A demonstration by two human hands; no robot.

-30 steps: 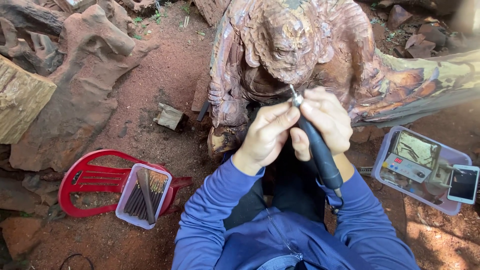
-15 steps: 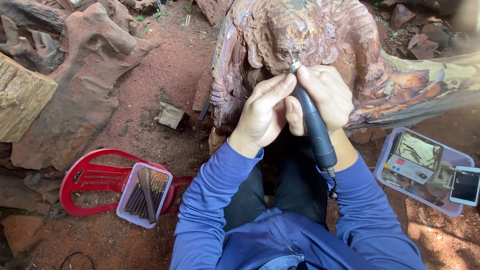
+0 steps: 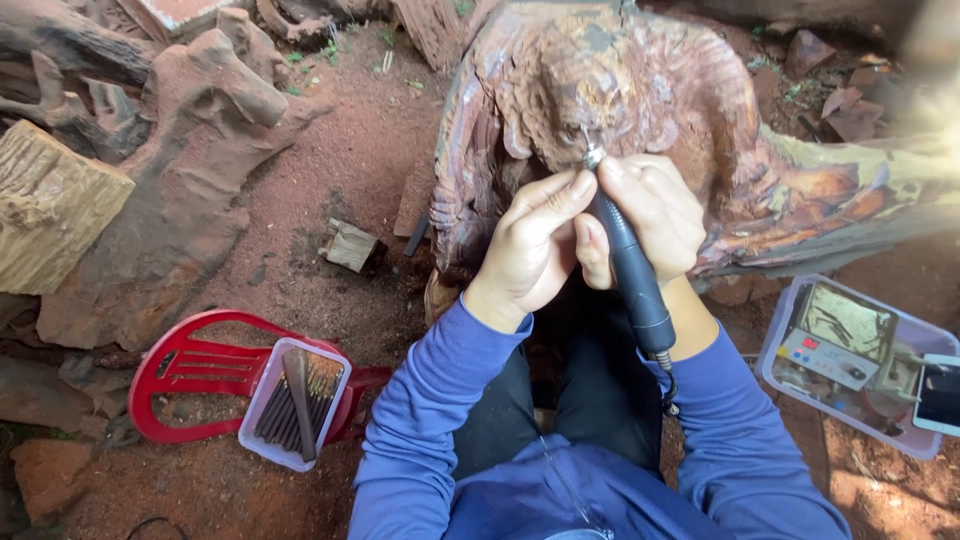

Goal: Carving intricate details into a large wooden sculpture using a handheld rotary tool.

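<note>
Rotary tool (image 3: 628,262), pinched by both the left hand (image 3: 535,245) and right hand (image 3: 655,215), points up-left into the carving (image 3: 640,90).

Carving (image 3: 620,90): stood on the ground directly before the seated person, at centre.
Hands: left hand (image 3: 535,250) and right hand (image 3: 655,215) lay side by side against the front of the carving.
Rotary tool (image 3: 630,265): sat in the right hand, tip against the carving, cord end toward the person's lap.
Log (image 3: 50,205): lay at far left, beside the root stump (image 3: 190,150).
Wood block (image 3: 350,245): lay on the ground between the stump and the carving.
Chair (image 3: 190,365): lay overturned to the person's left.
Tray of tools (image 3: 295,400): rested on the chair.
Box (image 3: 850,365): sat to the person's right; a phone (image 3: 940,392) lay on its far edge.
</note>
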